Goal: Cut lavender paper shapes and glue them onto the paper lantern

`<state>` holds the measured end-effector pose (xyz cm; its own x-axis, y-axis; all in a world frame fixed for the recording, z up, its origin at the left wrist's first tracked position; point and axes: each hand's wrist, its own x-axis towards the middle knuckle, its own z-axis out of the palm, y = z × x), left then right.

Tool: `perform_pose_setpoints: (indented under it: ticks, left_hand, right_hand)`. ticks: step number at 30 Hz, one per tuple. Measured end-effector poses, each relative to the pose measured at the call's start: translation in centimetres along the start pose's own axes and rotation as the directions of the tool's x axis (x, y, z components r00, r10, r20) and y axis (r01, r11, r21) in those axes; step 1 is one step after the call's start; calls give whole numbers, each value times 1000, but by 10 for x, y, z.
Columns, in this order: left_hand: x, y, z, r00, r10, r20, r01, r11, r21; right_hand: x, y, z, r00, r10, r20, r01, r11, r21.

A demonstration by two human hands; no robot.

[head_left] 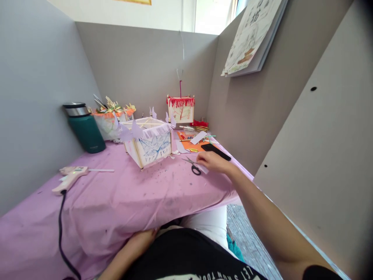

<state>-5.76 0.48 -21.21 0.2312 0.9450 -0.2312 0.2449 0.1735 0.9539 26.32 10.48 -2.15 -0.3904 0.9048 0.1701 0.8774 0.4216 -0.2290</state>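
My right hand [208, 160] rests low over the pink-covered table, its fingers pinched at the scissors [194, 168]. One dark handle ring shows; my fingers hide the other. A pale paper piece [203, 169] sticks out below this hand. My left hand [148, 236] lies in my lap by the table edge, fingers hidden. To the left of the scissors stands a paper lantern [155, 147] with a wooden stick frame, blue drawing, lilac fringe and pointed lilac corner pieces.
A glue gun [71, 179] with a black cord lies at left. Behind it stand a green bottle [87, 130] and an orange-trimmed lantern [109, 126] holding sticks. A red-fringed lantern [181, 111] is at the back. Beyond my right hand lie a black phone [216, 151] and orange paper [186, 146].
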Motion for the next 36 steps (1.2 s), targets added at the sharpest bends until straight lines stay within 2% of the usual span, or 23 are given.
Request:
perform_pose_setpoints:
  ticks: [2,4,5,8,9,11,12,14,16,18,19,21,22,23,24,25,26,28,30,33,36]
  left_hand:
    - [-19,17,-8,1000,-6,-1,6,988,154]
    - [-37,43,-11,993,7,118,-44,947,318]
    - [-46,59,-10,984,-3,180,-53,951,306]
    - [-58,109,3,944,-99,316,87,995,53]
    - [-57,124,11,960,-63,273,97,988,-116]
    - [-48,148,30,977,-39,211,125,901,-416]
    - [-40,157,40,982,-46,184,135,848,-512]
    - [-24,170,57,977,-49,209,171,763,-623]
    - [-8,177,68,985,-36,170,146,695,-704]
    - [5,180,70,997,-46,54,71,648,-759]
    - [10,181,68,999,-49,1,32,637,-771]
    - [18,184,59,997,-35,-69,-31,637,-771]
    - [22,185,53,996,-18,-90,-58,638,-767]
    - [25,187,47,994,-2,-108,-82,639,-764]
    - [29,188,41,992,8,-126,-102,637,-764]
    - [32,190,35,991,7,-133,-107,633,-767]
    - [35,190,31,992,-2,-127,-98,627,-773]
    - [40,190,25,995,-11,-96,-69,619,-782]
    - [43,188,23,998,13,-69,-62,632,-772]
    - [44,184,24,997,69,-41,-77,674,-734]
    - [46,180,23,996,89,-25,-78,657,-750]
  right_hand:
    - [-31,-5,4,994,-98,54,92,991,100]
    - [-56,-7,13,990,-125,66,113,980,164]
    - [-65,-7,17,992,-118,46,108,978,180]
    - [-75,-10,25,998,-68,-7,68,989,134]
    - [-75,-15,25,998,-61,-17,62,991,117]
    - [-70,-34,23,995,-86,-54,92,986,142]
    - [-67,-48,22,989,-119,-90,134,974,184]
    - [-60,-79,21,969,-165,-186,206,952,226]
    - [-50,-105,22,959,-130,-253,164,979,119]
    - [-37,-114,19,969,-145,-200,165,982,88]
    - [-29,-111,16,973,-191,-128,209,967,144]
    - [-9,-91,5,938,-343,52,310,896,317]
    - [3,-76,0,941,-328,87,280,895,348]
    - [16,-59,-4,967,-235,101,195,933,303]
    - [29,-43,-6,996,-68,62,56,982,178]
    - [43,-28,-5,995,99,-6,-99,995,13]
    - [55,-15,-2,984,171,-38,-173,983,-55]
    - [75,3,9,975,217,-46,-221,967,-128]
    - [87,10,23,976,216,-43,-220,958,-184]
    - [95,11,37,975,214,-52,-221,942,-253]
    - [100,8,43,970,232,-68,-241,924,-296]
